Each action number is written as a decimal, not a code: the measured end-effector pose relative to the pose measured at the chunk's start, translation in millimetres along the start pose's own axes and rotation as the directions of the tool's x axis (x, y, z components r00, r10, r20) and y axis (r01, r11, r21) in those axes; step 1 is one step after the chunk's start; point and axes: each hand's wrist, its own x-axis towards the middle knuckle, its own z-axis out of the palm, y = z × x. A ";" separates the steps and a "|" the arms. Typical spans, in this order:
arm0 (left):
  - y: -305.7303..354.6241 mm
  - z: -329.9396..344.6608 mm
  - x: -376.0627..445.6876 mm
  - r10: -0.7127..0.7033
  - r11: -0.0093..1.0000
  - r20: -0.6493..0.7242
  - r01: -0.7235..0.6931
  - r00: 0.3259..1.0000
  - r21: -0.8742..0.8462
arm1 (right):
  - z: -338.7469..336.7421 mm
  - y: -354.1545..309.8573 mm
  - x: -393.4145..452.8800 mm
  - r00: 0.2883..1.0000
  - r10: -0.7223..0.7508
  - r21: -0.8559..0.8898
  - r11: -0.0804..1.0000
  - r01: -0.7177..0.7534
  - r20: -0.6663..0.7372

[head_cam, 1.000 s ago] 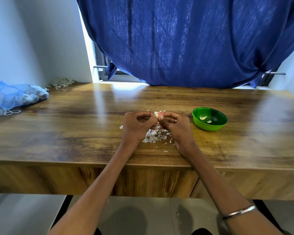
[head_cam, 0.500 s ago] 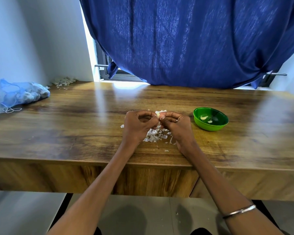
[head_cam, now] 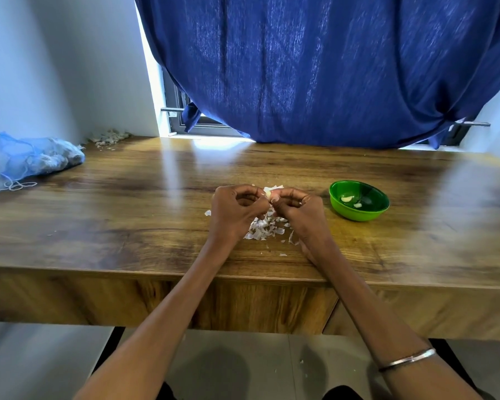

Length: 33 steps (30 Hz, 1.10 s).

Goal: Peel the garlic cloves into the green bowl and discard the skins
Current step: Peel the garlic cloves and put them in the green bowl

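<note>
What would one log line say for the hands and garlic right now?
left hand: pinches garlic clove | right hand: pinches clove | green bowl: peeled cloves

The left hand (head_cam: 237, 210) and right hand (head_cam: 296, 210) meet fingertip to fingertip over the brown wooden table (head_cam: 127, 226), with a small pale garlic cloves piece (head_cam: 268, 193) pinched between them. Under and just behind the hands lies a heap of papery white garlic skins (head_cam: 264, 228). The round green plastic bowl (head_cam: 358, 209) stands near the right hand, to its right, with two peeled cloves (head_cam: 347, 198) in it. Far left of the left hand, against the wall, lies a blue mesh bag (head_cam: 38, 160); a second scatter of dry skins (head_cam: 109, 137) lies in the corner behind it.
</note>
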 end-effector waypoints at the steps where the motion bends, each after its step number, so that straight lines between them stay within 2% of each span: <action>1: 0.0 0.1 -0.1 -0.002 1.000 0.003 0.002 1.000 -0.007 | -0.1 -0.3 0.0 1.000 0.003 0.003 1.000 -0.003 -0.003; 6: -0.2 2.2 -0.6 0.024 1.000 -0.007 -0.023 1.000 0.018 | -0.2 -2.1 -0.6 1.000 0.021 0.026 0.999 -0.021 -0.004; 18: -2.3 -0.3 -0.6 0.125 0.978 0.013 -0.125 0.992 0.166 | -0.4 -0.2 -1.3 0.999 -0.037 -0.088 0.995 0.039 0.017; 28: 3.7 2.1 -5.4 0.182 0.960 -0.034 -0.170 0.983 0.222 | 0.8 1.9 -0.4 0.998 -0.049 -0.091 0.995 0.051 0.029; 33: 4.4 1.5 -6.0 0.205 0.957 -0.040 -0.191 0.978 0.217 | 0.0 2.2 -0.6 0.998 -0.055 -0.038 0.998 0.057 0.034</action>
